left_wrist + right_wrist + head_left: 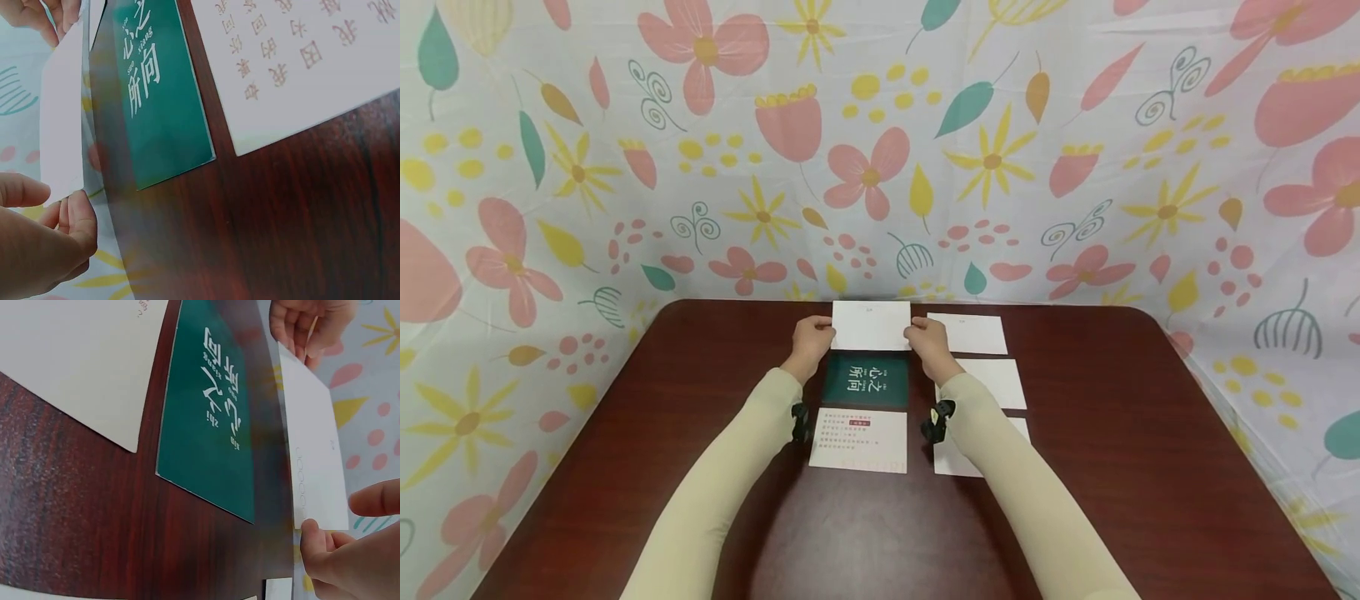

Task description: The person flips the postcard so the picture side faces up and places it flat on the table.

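Note:
Both hands hold up one white card (871, 326) by its short ends at the far side of the table. My left hand (812, 345) pinches its left end between thumb and fingers, also seen in the left wrist view, where the card (61, 119) stands tilted off the tabletop. At the opposite end, my right hand (929, 344) pinches it the same way; faint print shows on the card's face (315, 444) in the right wrist view. Just nearer than the held card lies a dark green card (867, 381) with white lettering.
Closest to the body is a white card with red text (859, 440). On the right, a column of white cards holds a far one (967, 333), a middle one (996, 383) and a near one (958, 454), partly behind the right arm. A flowered cloth (880, 167) hangs behind the table (1120, 433).

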Motion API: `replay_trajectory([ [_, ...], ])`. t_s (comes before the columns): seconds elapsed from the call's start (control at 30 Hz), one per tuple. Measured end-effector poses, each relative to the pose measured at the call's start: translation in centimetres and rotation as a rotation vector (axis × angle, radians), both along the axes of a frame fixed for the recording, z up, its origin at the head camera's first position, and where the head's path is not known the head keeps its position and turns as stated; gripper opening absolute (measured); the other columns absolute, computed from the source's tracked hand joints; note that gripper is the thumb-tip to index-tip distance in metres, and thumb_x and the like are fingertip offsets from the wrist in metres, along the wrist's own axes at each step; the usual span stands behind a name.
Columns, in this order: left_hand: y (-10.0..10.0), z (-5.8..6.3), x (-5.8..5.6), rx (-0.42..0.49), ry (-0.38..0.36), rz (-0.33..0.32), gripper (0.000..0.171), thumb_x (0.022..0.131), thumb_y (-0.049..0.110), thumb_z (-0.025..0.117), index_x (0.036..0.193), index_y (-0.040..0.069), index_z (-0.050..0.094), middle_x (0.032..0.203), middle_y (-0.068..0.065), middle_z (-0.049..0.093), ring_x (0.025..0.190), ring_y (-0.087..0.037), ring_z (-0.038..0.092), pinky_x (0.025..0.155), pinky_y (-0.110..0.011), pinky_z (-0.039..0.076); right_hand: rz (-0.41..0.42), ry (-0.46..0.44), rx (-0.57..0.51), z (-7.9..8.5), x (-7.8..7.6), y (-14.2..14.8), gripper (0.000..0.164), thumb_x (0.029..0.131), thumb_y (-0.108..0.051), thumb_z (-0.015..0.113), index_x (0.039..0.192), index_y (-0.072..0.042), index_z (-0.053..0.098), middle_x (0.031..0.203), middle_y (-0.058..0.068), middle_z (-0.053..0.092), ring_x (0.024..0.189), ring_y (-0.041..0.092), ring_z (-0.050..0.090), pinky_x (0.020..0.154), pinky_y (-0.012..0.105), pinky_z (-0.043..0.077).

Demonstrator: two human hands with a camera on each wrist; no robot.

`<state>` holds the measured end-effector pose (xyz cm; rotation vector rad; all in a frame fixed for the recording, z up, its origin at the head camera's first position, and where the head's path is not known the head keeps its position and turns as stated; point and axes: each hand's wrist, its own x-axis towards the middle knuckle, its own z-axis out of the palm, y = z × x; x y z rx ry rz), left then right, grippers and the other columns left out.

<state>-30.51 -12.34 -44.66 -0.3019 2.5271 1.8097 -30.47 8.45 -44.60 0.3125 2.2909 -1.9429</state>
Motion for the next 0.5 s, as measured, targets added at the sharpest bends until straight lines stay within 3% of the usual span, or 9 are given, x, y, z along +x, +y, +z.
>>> replay_trajectory([
  [0.27, 0.23, 0.29, 0.03, -0.032, 0.054, -0.003, 0.031, 0.096, 0.01, 0.054, 0.124, -0.001, 0.059, 0.116, -0.019, 0.058, 0.096, -0.029, 0.055, 0.082, -0.039, 0.047, 0.016, 0.005, -0.015, 0.17, -0.07, 0.38, 0.052, 0.091, -0.008, 0.048, 0.142, 0.003, 0.042, 0.14, 0.02, 0.044, 0.121, 0.033, 0.05, 0.102, 0.04, 0.041],
  [0.5, 0.25, 0.38, 0.14, -0.031, 0.102, 0.004, 0.033, 0.1, 0.021, 0.05, 0.125, 0.002, 0.059, 0.124, -0.018, 0.057, 0.105, -0.031, 0.054, 0.09, -0.045, 0.046, 0.01, 0.036, -0.042, 0.79, -0.09, 0.4, 0.048, 0.095, -0.011, 0.048, 0.141, -0.001, 0.044, 0.141, 0.018, 0.044, 0.123, 0.032, 0.048, 0.103, 0.041, 0.039],
])
